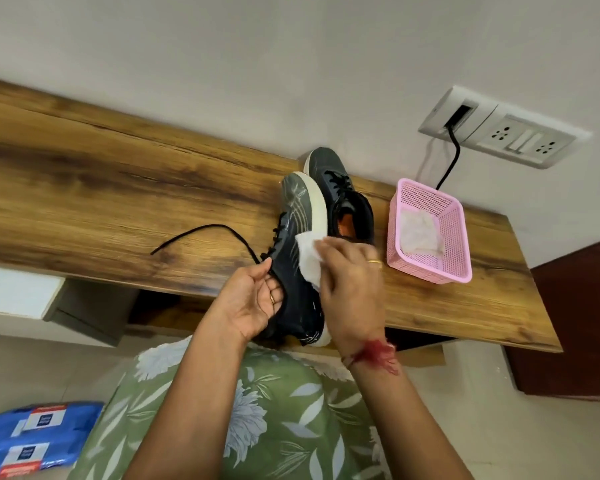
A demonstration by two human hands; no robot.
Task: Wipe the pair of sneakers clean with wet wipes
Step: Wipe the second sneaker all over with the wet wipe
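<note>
From the head camera, the work looks to be in mid-course. The left hand (257, 299) grips the dark lace-up sneaker with a white sole (297, 216) at its collar, fingers curled into the opening. It holds the shoe tilted on its side, with the heel toward the person and the toe out over the brown wood-grain table (101, 188). The right hand (350, 282) has its fingers bent over a white wet wipe (307, 261) and holds it against the shoe's side, close to the sole edge. The toe area shines with wet streaks, so I judge that part of the upper has been gone over, while the heel end and the sole band probably remain. A loose black shoelace (201, 233) trails from the held shoe across the table. The second dark sneaker of the pair (340, 192) stands on the table just behind the held one, with no hand on it. Whether it is cleaned cannot be told from here. Just right of it, the pink perforated plastic basket (430, 273) holds a crumpled white used wipe (420, 233), which suggests at least one wipe is spent. Two blue packs of wet wipes (32, 438) lie low at the left, beside the person's green leaf-print clothing, should more be needed.
</note>
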